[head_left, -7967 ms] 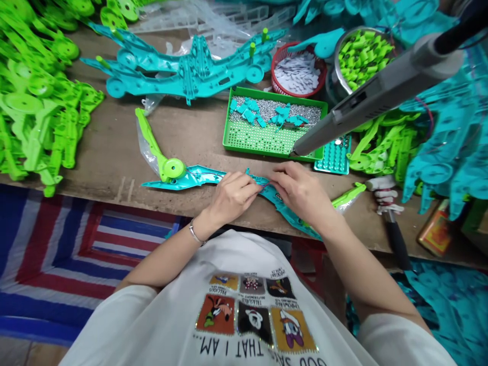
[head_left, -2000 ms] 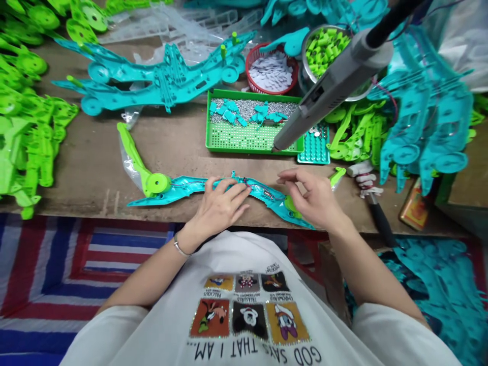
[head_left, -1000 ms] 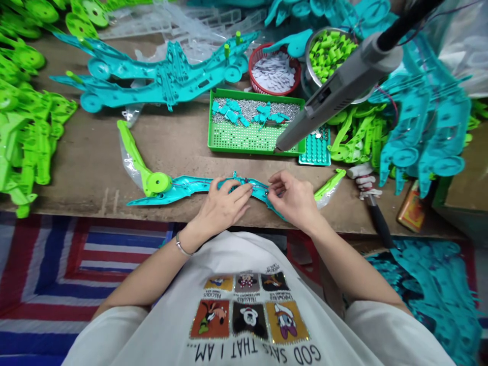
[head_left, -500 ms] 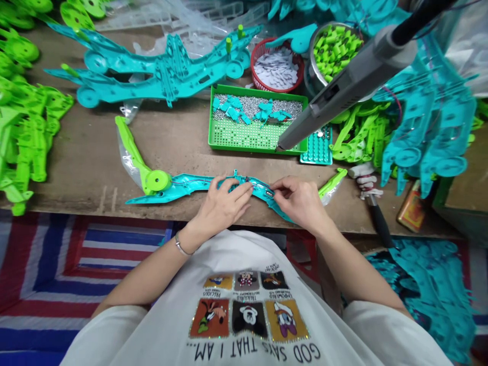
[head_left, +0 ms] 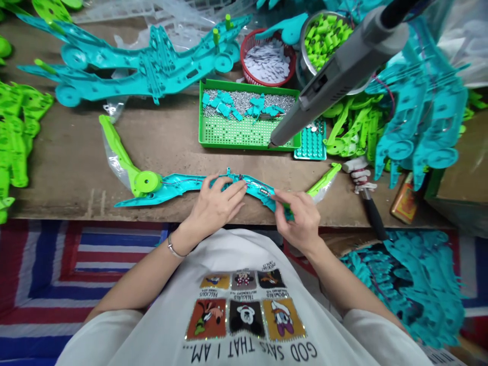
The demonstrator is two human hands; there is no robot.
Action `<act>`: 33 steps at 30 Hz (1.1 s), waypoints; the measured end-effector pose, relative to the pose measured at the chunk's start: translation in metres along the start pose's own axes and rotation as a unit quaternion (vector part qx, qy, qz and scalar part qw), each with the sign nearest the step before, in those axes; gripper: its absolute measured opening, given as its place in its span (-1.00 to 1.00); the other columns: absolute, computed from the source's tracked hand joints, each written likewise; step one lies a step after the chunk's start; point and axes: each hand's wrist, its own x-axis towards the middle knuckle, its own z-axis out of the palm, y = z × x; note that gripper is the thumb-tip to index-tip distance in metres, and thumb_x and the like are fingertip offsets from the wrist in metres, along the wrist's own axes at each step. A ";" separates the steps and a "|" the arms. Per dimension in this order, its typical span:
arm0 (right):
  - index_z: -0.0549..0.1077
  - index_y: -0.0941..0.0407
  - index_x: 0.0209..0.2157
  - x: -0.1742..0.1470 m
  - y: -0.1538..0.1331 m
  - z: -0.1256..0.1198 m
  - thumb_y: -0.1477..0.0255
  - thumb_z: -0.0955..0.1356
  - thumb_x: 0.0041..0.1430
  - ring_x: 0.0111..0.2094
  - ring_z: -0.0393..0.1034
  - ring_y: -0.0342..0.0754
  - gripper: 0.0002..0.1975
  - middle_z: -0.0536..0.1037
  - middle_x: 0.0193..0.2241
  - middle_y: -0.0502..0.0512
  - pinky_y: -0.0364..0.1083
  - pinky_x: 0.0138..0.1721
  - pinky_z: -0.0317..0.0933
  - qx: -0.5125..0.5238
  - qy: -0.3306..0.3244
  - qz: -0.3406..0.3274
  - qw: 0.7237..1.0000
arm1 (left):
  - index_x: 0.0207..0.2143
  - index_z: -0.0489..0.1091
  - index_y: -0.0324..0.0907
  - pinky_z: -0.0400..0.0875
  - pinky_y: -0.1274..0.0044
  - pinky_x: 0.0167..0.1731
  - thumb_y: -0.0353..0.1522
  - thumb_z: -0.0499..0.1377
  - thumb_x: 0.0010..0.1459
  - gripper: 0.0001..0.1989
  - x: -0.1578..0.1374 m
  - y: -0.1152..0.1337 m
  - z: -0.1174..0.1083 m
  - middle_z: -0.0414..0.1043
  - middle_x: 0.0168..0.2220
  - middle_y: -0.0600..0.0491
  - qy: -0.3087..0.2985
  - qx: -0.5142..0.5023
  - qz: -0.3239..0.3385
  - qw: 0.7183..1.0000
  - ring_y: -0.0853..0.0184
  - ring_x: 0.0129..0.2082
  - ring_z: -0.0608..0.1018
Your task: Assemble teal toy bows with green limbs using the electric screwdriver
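Note:
A long, curved teal plastic bow shell [head_left: 183, 186] lies hollow side up along the table's near edge, a thin wire running inside it. My left hand [head_left: 219, 203] rests over its middle, fingers curved across it and holding it. At the shell's right part, my right hand [head_left: 299, 218] has thumb and forefinger around the narrowing end; what the fingertips touch is partly hidden. A small metallic part [head_left: 264, 191] shows in the shell just left of those fingertips. A lime-green arm with a round hub [head_left: 147, 182] joins the left end. Another lime-green arm [head_left: 324, 182] sticks out beyond my right hand.
A grey electric screwdriver [head_left: 324, 76] hangs over a green tray [head_left: 247, 137] of screws and teal pieces. Behind are a red basket [head_left: 248, 71] and a metal bowl [head_left: 303, 51]. Teal shells [head_left: 110, 81] lie at the back left. A black-handled tool [head_left: 373, 218] is at right.
My right hand has shifted down along the shell's right end, its thumb now lower and the metallic part more exposed. The left hand stays on the shell. The whole view has shifted slightly.

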 end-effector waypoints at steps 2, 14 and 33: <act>0.50 -0.01 -0.05 -0.006 -0.002 0.005 0.55 0.33 0.21 -0.23 0.57 0.06 -0.70 0.69 -0.26 0.07 0.11 -0.13 0.42 -0.008 -0.002 0.028 1.000 | 0.13 0.45 -0.17 0.27 0.15 0.06 -0.37 0.16 0.31 -0.64 0.000 0.000 -0.001 0.50 0.14 -0.05 -0.008 -0.015 -0.007 1.000 0.08 0.00 0.48; 0.42 0.03 -0.03 0.002 -0.003 0.003 0.54 0.33 0.23 -0.22 0.56 0.02 -0.72 0.70 -0.24 0.06 0.07 -0.14 0.33 0.016 0.007 0.015 1.000 | 0.11 0.47 -0.17 0.28 0.17 0.04 -0.36 0.14 0.34 -0.67 0.002 0.001 -0.004 0.50 0.15 -0.04 -0.017 -0.005 -0.011 1.000 0.08 0.00 0.49; 0.30 0.04 -0.24 0.006 -0.009 0.013 0.49 0.31 0.23 -0.20 0.53 0.06 -0.91 0.67 -0.30 0.07 0.15 0.03 0.17 0.052 0.019 0.204 0.977 | 0.13 0.45 -0.13 0.26 0.19 0.11 -0.31 0.17 0.32 -0.64 -0.001 -0.001 0.001 0.46 0.17 -0.11 -0.003 -0.017 -0.016 1.000 0.09 0.04 0.47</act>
